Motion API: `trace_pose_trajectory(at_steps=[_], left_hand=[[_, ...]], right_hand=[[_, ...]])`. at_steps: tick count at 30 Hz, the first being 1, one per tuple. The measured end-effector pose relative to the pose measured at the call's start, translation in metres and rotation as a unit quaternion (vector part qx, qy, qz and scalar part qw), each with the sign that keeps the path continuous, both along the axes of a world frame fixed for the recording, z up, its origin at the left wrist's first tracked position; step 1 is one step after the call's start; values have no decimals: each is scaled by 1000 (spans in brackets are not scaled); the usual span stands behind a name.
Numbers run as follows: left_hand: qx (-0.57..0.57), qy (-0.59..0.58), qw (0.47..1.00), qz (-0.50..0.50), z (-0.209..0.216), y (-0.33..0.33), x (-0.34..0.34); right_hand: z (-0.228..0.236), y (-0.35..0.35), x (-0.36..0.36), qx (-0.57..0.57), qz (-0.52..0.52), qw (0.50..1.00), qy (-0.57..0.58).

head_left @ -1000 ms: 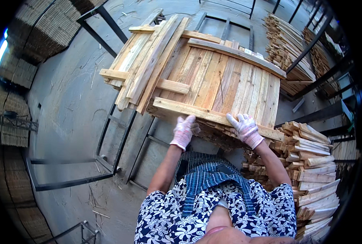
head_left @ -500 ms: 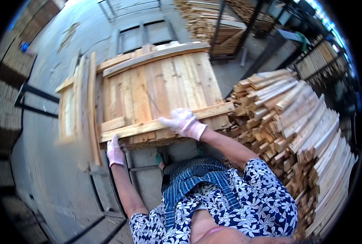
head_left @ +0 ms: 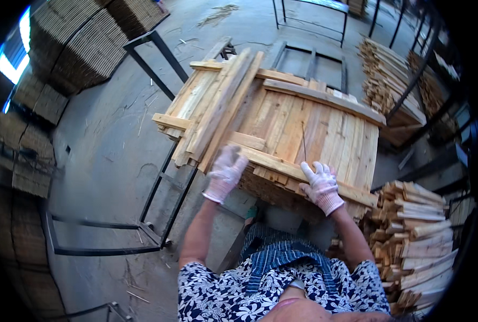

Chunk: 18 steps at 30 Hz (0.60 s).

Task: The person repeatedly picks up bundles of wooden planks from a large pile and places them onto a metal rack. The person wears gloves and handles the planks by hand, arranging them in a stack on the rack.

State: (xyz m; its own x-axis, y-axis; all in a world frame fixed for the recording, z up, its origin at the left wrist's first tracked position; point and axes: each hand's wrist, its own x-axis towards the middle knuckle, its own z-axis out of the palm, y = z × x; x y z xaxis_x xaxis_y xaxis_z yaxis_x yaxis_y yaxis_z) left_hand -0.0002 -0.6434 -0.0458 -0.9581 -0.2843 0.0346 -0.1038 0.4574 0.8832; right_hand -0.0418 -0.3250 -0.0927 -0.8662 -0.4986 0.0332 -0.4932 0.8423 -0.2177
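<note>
A panel of pale wooden planks [head_left: 316,121] lies before me, with a far batten [head_left: 325,100] and a near batten [head_left: 282,166] across its planks. My right hand [head_left: 322,188], in a pale pink-white work glove, rests on the near batten with its fingers spread. My left hand [head_left: 227,174], gloved alike, is at the batten's left end, beside the near ends of long loose boards [head_left: 223,110]. Its slightly blurred fingers look apart, and nothing shows in them. A short wood piece [head_left: 248,140] lies just inside the near batten.
Dark metal frames [head_left: 163,214] stand left of and below the panel. At right is a large pile of cut wood strips [head_left: 410,236]; another stack [head_left: 386,80] stands behind it. Tall stacks of boards [head_left: 83,48] line the left side. Scraps litter the concrete floor [head_left: 115,139].
The view has swung left, so the panel appears farther right. My left hand has come up beside the loose boards' ends. My right hand is still on the near batten, fingers now more spread.
</note>
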Motion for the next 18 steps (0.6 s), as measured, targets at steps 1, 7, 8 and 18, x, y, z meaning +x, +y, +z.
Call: trace_pose_trajectory(at_steps=[1,7,8,18], left_hand=[[-73,42,996,26,9,-22,-1],[-247,-3,966,82,16,-193,-116],[-233,-8,969,82,3,-221,-146],[60,-204,968,-136,-96,-269,-298]], right_hand=[[8,-5,-1,-14,4,1000,4],[14,-99,-67,-314,-10,930,-189],[34,-130,-78,-351,-16,914,-204],[-85,-347,-220,-683,-148,579,-420]])
